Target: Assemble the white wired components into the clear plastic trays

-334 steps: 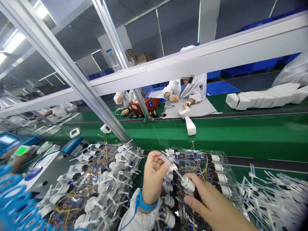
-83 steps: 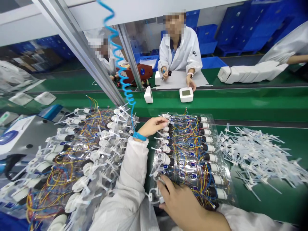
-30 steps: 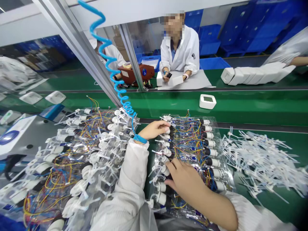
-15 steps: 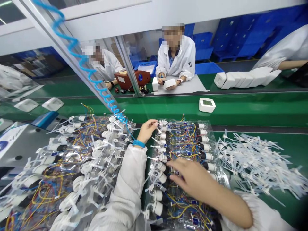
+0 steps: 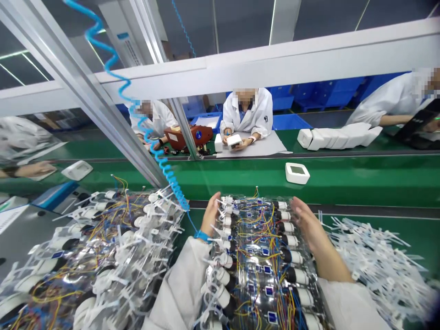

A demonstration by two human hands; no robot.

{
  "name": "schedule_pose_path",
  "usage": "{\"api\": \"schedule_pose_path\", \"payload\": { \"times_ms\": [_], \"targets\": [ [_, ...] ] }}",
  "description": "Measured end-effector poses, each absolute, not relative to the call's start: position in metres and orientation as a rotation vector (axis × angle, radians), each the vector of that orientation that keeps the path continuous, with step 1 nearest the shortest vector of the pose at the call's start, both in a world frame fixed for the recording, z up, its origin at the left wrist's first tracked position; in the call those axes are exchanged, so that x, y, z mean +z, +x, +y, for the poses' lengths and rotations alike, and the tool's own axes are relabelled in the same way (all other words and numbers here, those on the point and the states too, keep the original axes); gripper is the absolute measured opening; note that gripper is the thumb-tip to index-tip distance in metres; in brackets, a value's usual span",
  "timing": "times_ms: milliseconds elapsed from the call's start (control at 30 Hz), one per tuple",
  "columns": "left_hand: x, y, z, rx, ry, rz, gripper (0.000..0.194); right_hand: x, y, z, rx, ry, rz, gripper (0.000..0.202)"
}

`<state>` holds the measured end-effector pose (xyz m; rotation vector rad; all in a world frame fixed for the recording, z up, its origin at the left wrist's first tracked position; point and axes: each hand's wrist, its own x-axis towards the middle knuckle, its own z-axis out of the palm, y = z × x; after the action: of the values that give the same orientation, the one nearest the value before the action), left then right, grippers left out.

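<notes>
A clear plastic tray holds rows of white-and-black cylindrical parts with coloured wires and small blue boards. My left hand is at the tray's far left corner, beside the white connector ends, its fingers partly hidden behind them. My right hand lies along the tray's far right side, fingers stretched out and pointing away from me. A blue band is round my left wrist, with a coiled blue cord running up from it.
More wired parts fill the left side. White cable ties are piled at the right. Beyond, a white device sits on the green belt, and a person across it holds another. A metal post slants at upper left.
My right hand has moved from over the tray's left row to its far right side. The view has tilted up. At far left, another person's hand has appeared over a white device.
</notes>
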<state>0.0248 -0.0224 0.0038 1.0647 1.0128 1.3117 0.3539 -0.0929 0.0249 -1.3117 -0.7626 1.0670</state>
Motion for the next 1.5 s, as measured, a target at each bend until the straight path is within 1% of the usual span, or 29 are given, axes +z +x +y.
{"api": "schedule_pose_path", "payload": {
  "times_ms": [167,367,567,667,733,933,1067,1200,1367,1500],
  "targets": [
    [0.008,0.017,-0.016,1.305,1.027,1.008,0.068,0.022,0.35,-0.089,1.164,-1.146,-0.716,0.049],
    [0.01,0.008,-0.009,1.351,1.004,1.034,0.059,0.005,0.349,-0.073,1.15,-1.005,-0.66,0.049],
    [0.01,0.009,-0.009,1.348,0.954,1.064,0.046,-0.006,0.348,-0.074,1.179,-1.0,-0.63,0.05],
    [0.01,0.008,-0.008,1.331,0.922,1.075,0.043,-0.011,0.347,-0.073,1.206,-1.0,-0.579,0.046],
    [0.01,0.008,-0.008,1.323,0.92,1.079,0.043,-0.013,0.346,-0.072,1.209,-0.999,-0.536,0.045],
    [0.014,0.01,-0.009,1.364,0.84,1.061,0.049,-0.013,0.347,-0.067,1.249,-1.013,-0.419,0.05],
    [0.013,0.01,-0.01,1.376,0.827,1.053,0.047,-0.012,0.348,-0.067,1.265,-0.991,-0.391,0.051],
    [0.011,0.009,-0.009,1.369,0.809,1.079,0.051,-0.011,0.347,-0.068,1.25,-0.99,-0.392,0.049],
    [0.012,0.008,-0.007,1.358,0.801,1.089,0.047,-0.006,0.346,-0.07,1.266,-0.969,-0.336,0.051],
    [0.012,0.007,-0.006,1.33,0.789,1.117,0.05,0.0,0.345,-0.07,1.259,-0.938,-0.311,0.048]
  ]
}}
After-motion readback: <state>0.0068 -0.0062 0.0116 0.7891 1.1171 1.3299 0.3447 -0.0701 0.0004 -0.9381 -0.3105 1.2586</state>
